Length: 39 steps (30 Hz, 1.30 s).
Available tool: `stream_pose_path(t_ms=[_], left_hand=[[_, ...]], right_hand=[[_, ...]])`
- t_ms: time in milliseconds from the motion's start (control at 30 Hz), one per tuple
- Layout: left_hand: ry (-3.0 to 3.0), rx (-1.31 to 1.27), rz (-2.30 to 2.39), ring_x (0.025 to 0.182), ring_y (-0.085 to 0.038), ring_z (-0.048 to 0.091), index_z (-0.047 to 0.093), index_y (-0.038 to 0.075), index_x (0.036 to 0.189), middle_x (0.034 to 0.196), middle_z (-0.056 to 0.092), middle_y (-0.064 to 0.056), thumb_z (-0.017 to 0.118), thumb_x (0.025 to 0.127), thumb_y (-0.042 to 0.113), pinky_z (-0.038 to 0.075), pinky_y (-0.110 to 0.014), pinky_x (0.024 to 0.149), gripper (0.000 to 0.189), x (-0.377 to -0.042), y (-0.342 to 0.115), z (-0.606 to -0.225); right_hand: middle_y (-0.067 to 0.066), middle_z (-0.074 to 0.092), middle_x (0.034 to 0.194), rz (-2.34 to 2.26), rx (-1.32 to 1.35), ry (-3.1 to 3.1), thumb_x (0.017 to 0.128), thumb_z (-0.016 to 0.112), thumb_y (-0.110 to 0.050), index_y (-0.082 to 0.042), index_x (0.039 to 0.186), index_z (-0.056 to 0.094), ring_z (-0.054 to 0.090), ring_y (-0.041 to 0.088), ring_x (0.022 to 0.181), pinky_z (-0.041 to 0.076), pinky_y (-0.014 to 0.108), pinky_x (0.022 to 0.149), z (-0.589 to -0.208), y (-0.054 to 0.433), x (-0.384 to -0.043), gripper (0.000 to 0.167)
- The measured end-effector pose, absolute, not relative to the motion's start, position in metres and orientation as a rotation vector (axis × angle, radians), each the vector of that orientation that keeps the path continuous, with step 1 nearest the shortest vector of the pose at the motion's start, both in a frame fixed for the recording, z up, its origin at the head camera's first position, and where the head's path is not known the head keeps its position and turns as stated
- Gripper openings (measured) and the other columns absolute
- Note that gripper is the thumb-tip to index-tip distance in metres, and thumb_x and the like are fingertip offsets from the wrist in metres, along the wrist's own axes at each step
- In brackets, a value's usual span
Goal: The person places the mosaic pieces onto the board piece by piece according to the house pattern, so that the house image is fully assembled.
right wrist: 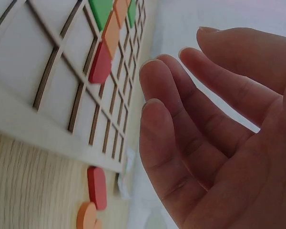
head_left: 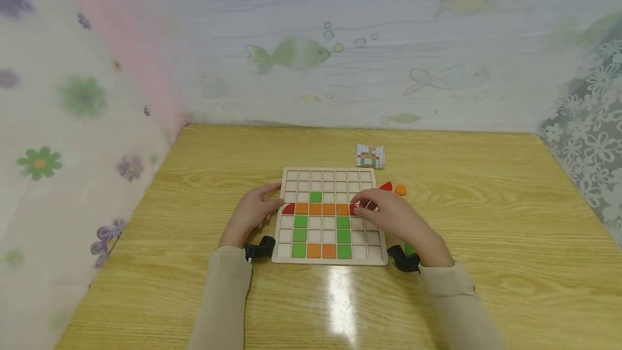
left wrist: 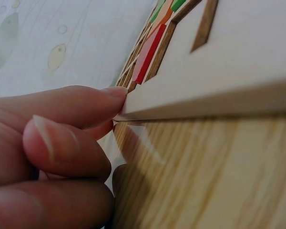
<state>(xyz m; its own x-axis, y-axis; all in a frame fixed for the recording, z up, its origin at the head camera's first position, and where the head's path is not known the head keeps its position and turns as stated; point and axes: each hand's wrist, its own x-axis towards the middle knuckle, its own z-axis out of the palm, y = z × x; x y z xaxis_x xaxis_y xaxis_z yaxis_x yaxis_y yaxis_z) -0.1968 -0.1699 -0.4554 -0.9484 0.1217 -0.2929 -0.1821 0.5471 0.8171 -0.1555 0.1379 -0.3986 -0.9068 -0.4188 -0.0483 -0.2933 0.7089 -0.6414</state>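
Note:
A pale wooden grid board lies on the table with green, orange and red pieces in its cells. My left hand is at the board's left edge, thumb tip on the rim and the other fingers loosely bent. Just inside that edge sits a red piece with one rounded corner, left of a row of orange squares. Over the right end of this row is my right hand, its relaxed fingers apart with nothing between them. Another red piece lies in its cell near those fingertips, partly hidden in the head view.
A small picture card with a coloured pattern lies behind the board. Right of the board are a loose red piece and an orange disc. Beside the right wrist shows a green piece. Patterned cloth hangs behind the table.

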Motion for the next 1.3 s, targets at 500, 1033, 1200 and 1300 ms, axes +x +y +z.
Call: stream_pose_path(t_ms=[500,1033,1200,1300], left_hand=[[2.451,-0.065,1.382,0.035,-0.014,0.035,0.048,0.035,0.126,0.050,0.047,-0.004,0.062,0.083,0.034,0.033,-0.027,0.034,0.045,-0.195,-0.168,-0.455],[2.475,-0.055,1.341,0.036,-0.015,0.037,0.048,0.036,0.126,0.051,0.047,-0.005,0.061,0.084,0.035,0.035,-0.027,0.035,0.045,-0.195,-0.167,-0.455],[2.503,-0.035,1.323,0.035,-0.015,0.038,0.047,0.036,0.127,0.050,0.048,-0.006,0.061,0.084,0.035,0.037,-0.030,0.035,0.046,-0.196,-0.169,-0.455],[2.506,-0.036,1.322,0.035,-0.015,0.038,0.047,0.036,0.127,0.050,0.048,-0.006,0.061,0.084,0.035,0.038,-0.030,0.035,0.046,-0.196,-0.169,-0.454]], right_hand=[[-0.010,0.056,0.081,-0.867,-0.561,2.774,0.087,0.058,-0.025,-0.016,0.103,0.064,0.051,0.009,0.075,0.043,0.029,0.067,-0.407,0.178,-0.138,0.019],[-0.011,0.054,0.081,-0.805,-0.577,2.723,0.085,0.062,-0.025,-0.012,0.111,0.060,0.052,0.006,0.074,0.044,0.028,0.066,-0.413,0.214,-0.128,0.029],[-0.010,0.054,0.082,-0.832,-0.573,2.643,0.081,0.066,-0.026,-0.013,0.111,0.060,0.052,0.007,0.073,0.043,0.026,0.065,-0.416,0.223,-0.128,0.033],[-0.009,0.054,0.082,-0.837,-0.569,2.614,0.079,0.067,-0.029,-0.014,0.109,0.060,0.051,0.008,0.073,0.043,0.025,0.065,-0.416,0.228,-0.128,0.034]])
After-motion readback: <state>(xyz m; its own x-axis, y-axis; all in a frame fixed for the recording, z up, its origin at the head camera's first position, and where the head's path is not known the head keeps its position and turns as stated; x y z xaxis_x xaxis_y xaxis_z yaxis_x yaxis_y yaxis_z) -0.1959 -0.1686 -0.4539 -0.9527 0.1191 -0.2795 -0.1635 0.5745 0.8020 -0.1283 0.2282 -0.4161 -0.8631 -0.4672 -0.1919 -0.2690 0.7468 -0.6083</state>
